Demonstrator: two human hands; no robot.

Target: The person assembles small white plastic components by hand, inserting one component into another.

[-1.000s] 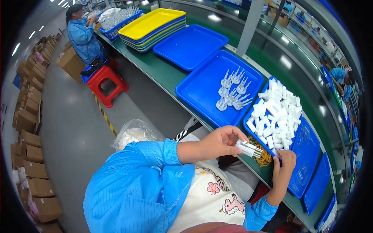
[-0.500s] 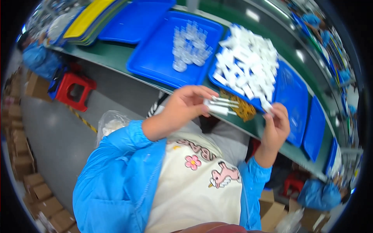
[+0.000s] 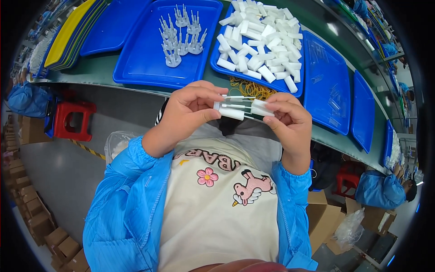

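In the head view, the left hand [image 3: 192, 106] pinches a pronged holder [image 3: 232, 113] and the right hand [image 3: 290, 120] pinches a white block [image 3: 260, 108] at its prongs, near the edge of the green table [image 3: 97, 68]. More holders stand in a blue tray [image 3: 140, 63]; beside it are heaped blocks [image 3: 267, 38] and yellow rubber bands [image 3: 249, 88]. A red stool [image 3: 72, 121] and cartons [image 3: 34, 206] occupy the grey floor [image 3: 61, 181].

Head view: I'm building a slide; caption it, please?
Left hand holding a pale pronged plastic part, right hand holding a white oblong block at its far end.
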